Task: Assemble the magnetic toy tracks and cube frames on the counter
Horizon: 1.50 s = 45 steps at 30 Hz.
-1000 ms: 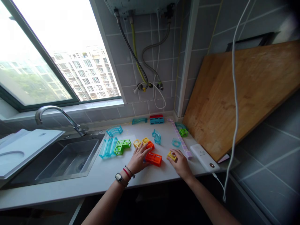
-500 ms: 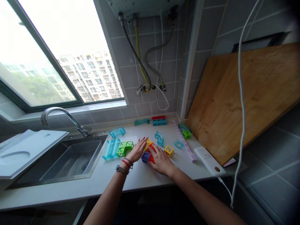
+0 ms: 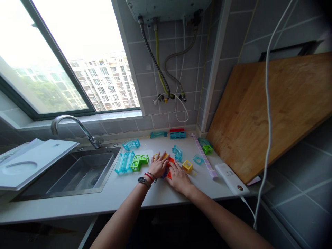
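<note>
On the counter, a cluster of open-frame toy building blocks sits between my two hands, with orange blocks [image 3: 169, 160] showing most. My left hand [image 3: 158, 167] lies over the cluster's left side, fingers curved across a yellow block and hiding most of it. From the right, my right hand [image 3: 179, 177] grips the orange blocks, fingertips on top. Only a sliver of a purple block shows between the hands. A loose yellow cube [image 3: 187, 166] stands just beyond my right fingers. Joined green cubes [image 3: 139, 161] are left of my left hand.
Translucent blue track pieces [image 3: 125, 162] lie left, and a curved blue piece [image 3: 177, 153] lies behind my hands. Farther right are a purple strip [image 3: 203, 157], a white power bank [image 3: 232, 178] with a cable, and a leaning wooden board [image 3: 275, 110]. A sink [image 3: 77, 173] is at left.
My left hand has shifted right and down onto the blocks, covering the purple one. My right hand stays on the orange blocks. The camera view has turned slightly left.
</note>
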{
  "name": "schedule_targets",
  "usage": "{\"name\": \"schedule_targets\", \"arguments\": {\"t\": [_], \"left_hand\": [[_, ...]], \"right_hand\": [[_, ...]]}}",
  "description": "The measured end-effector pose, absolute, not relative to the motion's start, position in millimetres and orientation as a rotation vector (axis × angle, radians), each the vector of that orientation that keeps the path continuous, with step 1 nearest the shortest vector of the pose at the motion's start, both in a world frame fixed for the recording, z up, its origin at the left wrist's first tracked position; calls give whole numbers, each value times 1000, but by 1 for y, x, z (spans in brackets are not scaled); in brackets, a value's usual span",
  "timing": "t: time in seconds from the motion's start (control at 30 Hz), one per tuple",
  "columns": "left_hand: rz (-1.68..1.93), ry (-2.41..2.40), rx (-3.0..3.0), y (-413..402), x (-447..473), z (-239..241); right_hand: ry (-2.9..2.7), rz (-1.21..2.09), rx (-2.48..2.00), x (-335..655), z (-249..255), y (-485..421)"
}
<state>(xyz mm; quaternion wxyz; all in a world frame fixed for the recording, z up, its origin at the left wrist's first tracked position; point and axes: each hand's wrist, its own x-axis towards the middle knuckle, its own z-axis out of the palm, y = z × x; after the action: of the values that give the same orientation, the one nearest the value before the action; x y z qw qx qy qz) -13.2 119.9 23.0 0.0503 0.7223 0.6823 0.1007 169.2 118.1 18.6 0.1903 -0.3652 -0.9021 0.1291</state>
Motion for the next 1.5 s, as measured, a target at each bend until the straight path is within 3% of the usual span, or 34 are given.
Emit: {"name": "schedule_targets", "arguments": {"t": [0.5,0.67,0.83,1.03,1.37,1.5], "left_hand": [[611,2041,2261,136,-7,50],[953,1645,2304,86,31,59],[919,1538,2208,32,45,34],[1040,1765,2059,15,40,5],[1153,1832,1796,-9,49,15],[1032,1675,1862,1,38,27]], "right_hand": [[-2493,522,-729,245,33,85],[-2479,529,-616,250,41,90],[-2447,554,-675,256,39,91],[-2456,634,-786,265,35,91],[-2438,722,-758,258,35,92],[-2439,781,-829,272,37,98]]}}
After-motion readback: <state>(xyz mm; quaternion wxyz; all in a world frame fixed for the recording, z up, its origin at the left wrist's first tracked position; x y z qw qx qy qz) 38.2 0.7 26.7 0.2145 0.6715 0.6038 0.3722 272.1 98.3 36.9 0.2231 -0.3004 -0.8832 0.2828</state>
